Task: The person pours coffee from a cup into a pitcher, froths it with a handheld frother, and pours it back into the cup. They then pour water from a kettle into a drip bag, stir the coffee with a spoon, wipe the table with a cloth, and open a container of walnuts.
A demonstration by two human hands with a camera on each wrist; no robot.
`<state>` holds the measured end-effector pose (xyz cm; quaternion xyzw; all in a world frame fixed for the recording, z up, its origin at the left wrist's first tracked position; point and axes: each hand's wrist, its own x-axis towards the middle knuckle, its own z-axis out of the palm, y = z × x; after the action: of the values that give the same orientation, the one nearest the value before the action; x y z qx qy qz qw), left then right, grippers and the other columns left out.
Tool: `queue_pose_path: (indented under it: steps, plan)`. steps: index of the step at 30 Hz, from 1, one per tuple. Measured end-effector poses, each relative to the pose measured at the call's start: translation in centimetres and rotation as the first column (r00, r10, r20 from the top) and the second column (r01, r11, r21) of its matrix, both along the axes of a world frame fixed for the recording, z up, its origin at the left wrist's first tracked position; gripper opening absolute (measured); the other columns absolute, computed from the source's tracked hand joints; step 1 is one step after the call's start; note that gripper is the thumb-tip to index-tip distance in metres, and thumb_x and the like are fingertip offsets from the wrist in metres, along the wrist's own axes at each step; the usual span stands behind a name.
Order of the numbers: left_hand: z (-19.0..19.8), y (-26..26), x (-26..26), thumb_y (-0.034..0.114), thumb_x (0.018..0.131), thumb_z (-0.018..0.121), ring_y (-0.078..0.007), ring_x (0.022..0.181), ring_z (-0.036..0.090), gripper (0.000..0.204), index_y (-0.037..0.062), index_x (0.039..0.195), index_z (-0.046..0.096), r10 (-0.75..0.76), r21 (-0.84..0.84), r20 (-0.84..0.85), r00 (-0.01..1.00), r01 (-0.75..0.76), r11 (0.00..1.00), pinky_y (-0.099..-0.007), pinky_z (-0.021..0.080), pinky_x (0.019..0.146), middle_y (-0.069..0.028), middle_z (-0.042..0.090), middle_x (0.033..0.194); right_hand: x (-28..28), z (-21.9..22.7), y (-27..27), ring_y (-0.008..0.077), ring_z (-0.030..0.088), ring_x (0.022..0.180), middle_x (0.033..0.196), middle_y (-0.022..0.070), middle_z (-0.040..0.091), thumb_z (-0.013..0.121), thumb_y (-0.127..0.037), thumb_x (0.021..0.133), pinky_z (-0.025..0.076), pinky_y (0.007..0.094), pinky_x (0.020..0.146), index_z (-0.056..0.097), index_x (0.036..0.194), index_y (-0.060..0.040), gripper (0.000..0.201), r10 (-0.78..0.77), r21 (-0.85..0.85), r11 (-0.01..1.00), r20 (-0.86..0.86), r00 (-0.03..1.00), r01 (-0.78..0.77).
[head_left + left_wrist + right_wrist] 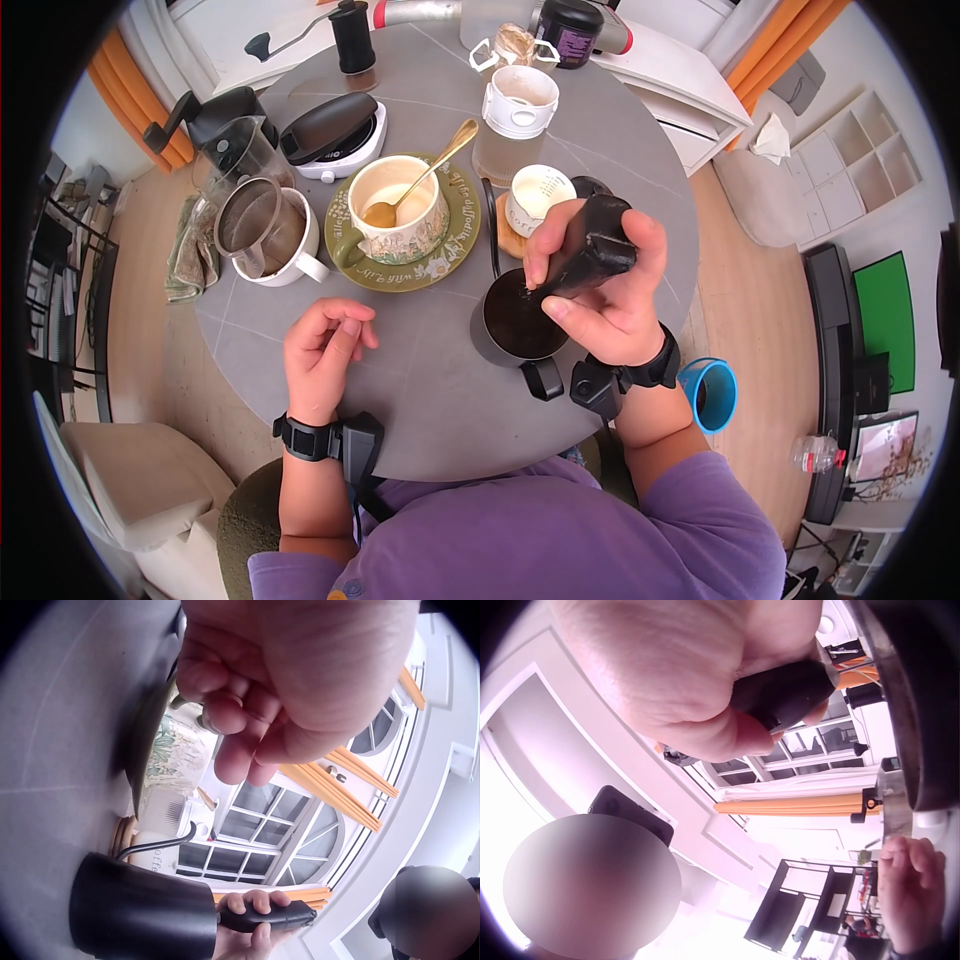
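Note:
In the head view my right hand grips a black handheld milk frother tilted over a black mug. Its narrow end points down to the dark liquid inside, and the whisk end is hidden. The right wrist view shows a thin metal shaft leaving the frother's body. To the left of the mug, my left hand hangs loosely curled above the table with nothing in it. In the left wrist view, the mug stands upright below the frother.
Beyond my left hand, a cup with a gold spoon sits on a green saucer. A white mug carries a mesh strainer. Behind the black mug stand a white measuring cup and a clear container.

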<state>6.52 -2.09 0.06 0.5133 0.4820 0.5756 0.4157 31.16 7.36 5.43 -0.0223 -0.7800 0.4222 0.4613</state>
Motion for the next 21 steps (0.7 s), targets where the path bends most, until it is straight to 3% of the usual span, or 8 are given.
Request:
queue_pose_path:
  steps: [21]
  plan:
    - [-0.05, 0.0, -0.07, 0.003, 0.087, 0.047, -0.0062, 0.06, 0.05, 0.011, 0.001, 0.091, 0.057, -0.006, -0.004, -0.008, 1.0, 0.006, 1.0, -0.0177, 0.037, 0.051, -0.0028, 0.057, 0.07, 0.14, 0.23, -0.08, 0.0219, 0.049, 0.084, 0.104, 0.0167, 0.04, 0.053, 0.008, 0.072, 0.045, 0.0345, 0.07, 0.013, 0.135, -0.0381, 0.088, 0.008, -0.018, 1.0, -0.014, 1.0, -0.008]
